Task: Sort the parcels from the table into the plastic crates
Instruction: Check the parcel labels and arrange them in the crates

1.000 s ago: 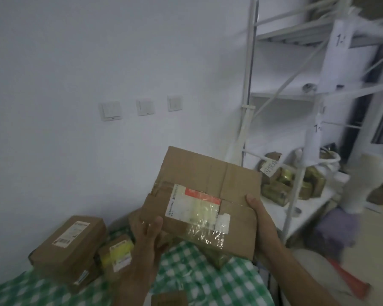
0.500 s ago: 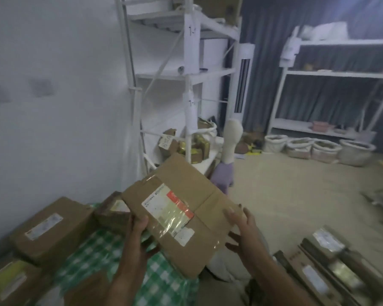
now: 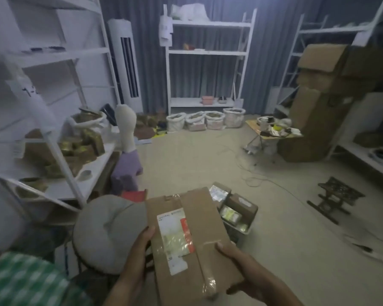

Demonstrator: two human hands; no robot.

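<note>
I hold a flat brown cardboard parcel (image 3: 192,246) with a white and red label, low in the middle of the view. My left hand (image 3: 137,259) grips its left edge with the thumb on top. My right hand (image 3: 237,268) grips its right edge and near corner. Just beyond the parcel, on the floor, stands a grey plastic crate (image 3: 241,230) that holds several parcels. A corner of the table with its green checked cloth (image 3: 24,281) shows at the lower left.
A round grey stool (image 3: 108,230) stands left of the parcel. White shelving (image 3: 60,138) with packages runs along the left; more shelves (image 3: 208,62) and sacks line the back wall. Tall cardboard boxes (image 3: 323,102) and a small dark stool (image 3: 336,197) stand to the right.
The view has swung right from the wall and table to the open room. The parcel has come down and turned lengthwise, now over the floor near the crate. Both hands keep hold of it.
</note>
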